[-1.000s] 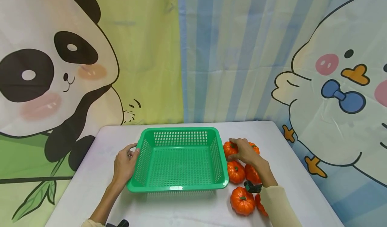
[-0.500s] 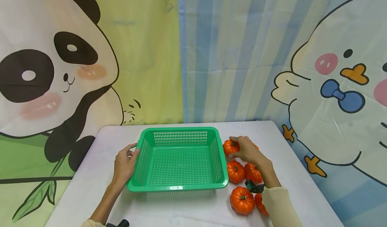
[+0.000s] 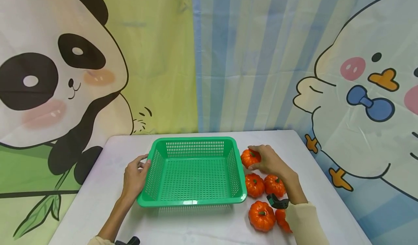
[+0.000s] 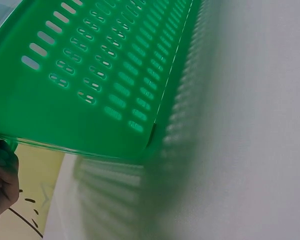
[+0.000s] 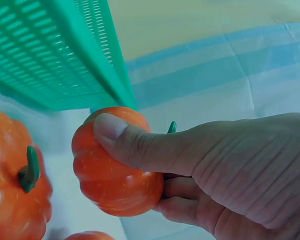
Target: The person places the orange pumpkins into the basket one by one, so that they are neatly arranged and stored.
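Observation:
A green plastic basket (image 3: 195, 181) with slotted walls sits on the white table. My left hand (image 3: 135, 178) holds its left rim; in the left wrist view, curled fingers (image 4: 4, 172) show at the rim. Just off the basket's right side, my right hand (image 3: 271, 160) grips a small orange-red toy pumpkin (image 3: 250, 158). In the right wrist view the thumb (image 5: 135, 145) presses across the pumpkin (image 5: 110, 175), with other fingers curled behind it. Nearer to me lie more pumpkins: one beside the basket (image 3: 254, 185), another to its right (image 3: 274, 185).
Closer to the front lie a larger-looking pumpkin (image 3: 262, 216) and one partly covered by the right sleeve (image 3: 282, 219). The white tabletop (image 3: 183, 228) ends at a curtain (image 3: 228, 74) printed with a panda and a chick.
My right hand and wrist have shifted slightly right, and the gripped pumpkin has moved a little with them. More of the right-middle pumpkin shows; a pumpkin behind the hand has dropped out of sight.

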